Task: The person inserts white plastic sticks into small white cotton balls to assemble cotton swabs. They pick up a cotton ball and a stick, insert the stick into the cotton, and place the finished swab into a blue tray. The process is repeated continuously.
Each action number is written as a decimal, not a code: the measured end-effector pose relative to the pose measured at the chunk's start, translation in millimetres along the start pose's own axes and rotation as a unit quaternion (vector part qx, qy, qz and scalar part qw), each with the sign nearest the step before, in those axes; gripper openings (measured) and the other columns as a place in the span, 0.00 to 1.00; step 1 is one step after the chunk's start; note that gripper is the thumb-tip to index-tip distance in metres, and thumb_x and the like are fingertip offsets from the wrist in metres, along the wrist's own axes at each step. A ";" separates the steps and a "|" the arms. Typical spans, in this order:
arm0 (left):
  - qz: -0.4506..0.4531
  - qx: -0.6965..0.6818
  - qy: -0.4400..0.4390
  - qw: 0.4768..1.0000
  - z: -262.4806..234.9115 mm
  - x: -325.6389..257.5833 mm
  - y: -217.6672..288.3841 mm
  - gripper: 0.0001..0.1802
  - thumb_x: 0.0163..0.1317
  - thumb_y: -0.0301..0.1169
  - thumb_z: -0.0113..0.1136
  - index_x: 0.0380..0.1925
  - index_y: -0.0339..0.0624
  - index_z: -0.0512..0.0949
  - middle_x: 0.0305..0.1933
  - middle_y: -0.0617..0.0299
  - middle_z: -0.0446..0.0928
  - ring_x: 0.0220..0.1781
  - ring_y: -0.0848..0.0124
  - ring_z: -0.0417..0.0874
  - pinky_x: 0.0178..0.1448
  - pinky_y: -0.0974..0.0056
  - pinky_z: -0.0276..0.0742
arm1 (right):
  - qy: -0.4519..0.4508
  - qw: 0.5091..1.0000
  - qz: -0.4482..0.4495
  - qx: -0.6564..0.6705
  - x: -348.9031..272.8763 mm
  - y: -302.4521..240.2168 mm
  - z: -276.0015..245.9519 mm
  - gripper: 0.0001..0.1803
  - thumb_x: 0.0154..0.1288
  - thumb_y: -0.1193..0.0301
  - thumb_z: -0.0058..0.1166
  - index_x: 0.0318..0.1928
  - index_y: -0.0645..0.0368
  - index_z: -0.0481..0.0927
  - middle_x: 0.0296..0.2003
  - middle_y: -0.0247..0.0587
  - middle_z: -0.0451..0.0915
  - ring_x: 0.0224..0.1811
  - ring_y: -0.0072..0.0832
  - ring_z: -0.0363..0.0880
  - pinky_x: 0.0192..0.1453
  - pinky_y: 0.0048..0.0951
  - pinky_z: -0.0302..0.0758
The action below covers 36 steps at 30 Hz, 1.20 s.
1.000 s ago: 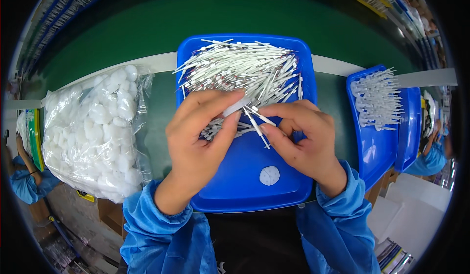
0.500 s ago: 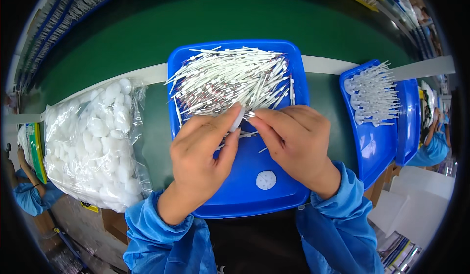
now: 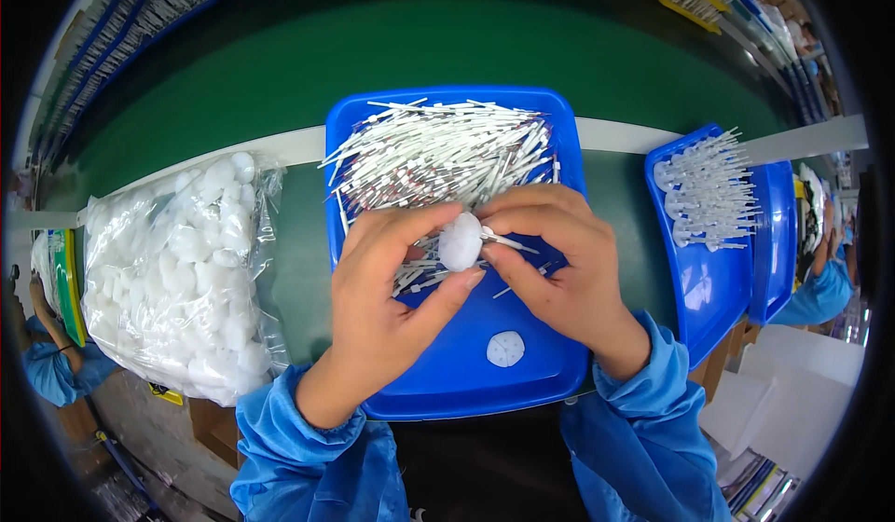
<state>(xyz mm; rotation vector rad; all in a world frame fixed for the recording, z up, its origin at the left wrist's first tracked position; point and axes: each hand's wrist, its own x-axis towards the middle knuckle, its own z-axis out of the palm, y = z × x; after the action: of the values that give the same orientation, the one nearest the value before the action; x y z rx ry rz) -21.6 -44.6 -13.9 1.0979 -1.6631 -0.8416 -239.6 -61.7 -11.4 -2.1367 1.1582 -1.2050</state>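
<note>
Between the thumb and fingers of my left hand [image 3: 378, 303] is a white round disc [image 3: 460, 242], its broad face turned toward me. My right hand [image 3: 569, 280] pinches a thin white stick [image 3: 511, 242], whose end meets the disc's right edge; whether it is joined there cannot be seen. Both hands are above a blue tray [image 3: 438, 393]. A heap of thin white sticks [image 3: 447, 154], some with dark reddish parts, fills the tray's far half. In the near half lies another white disc [image 3: 505, 349] with small marks on it.
On the left sits a clear plastic bag [image 3: 177, 284] full of white discs. To the right, a second blue tray [image 3: 713, 303] holds rows of sticks with white discs [image 3: 704, 191] at their ends. Beyond runs a green table [image 3: 447, 47]. Other people's arms show at both sides.
The disc in my left hand has turned from edge-on to face me. My right hand's stick now shows more plainly, pointing right. The view has shifted slightly.
</note>
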 end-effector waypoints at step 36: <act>0.131 -0.011 -0.047 0.990 4.0 -0.6 -1.8 0.16 0.57 0.14 0.74 0.46 0.39 0.92 0.53 0.54 0.88 0.51 0.62 0.89 0.48 0.63 0.85 | -0.034 0.951 0.228 0.207 -18.3 -11.8 -25.9 0.04 0.79 0.77 0.63 0.45 0.65 0.89 0.33 0.40 0.91 0.36 0.21 0.91 0.36 0.22 0.81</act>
<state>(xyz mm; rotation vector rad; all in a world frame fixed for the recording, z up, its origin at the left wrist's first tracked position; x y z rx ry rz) -24.8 -44.5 -17.0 0.8137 -1.8238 -0.7477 -261.2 -39.1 1.6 -1.4856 1.1622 -1.0371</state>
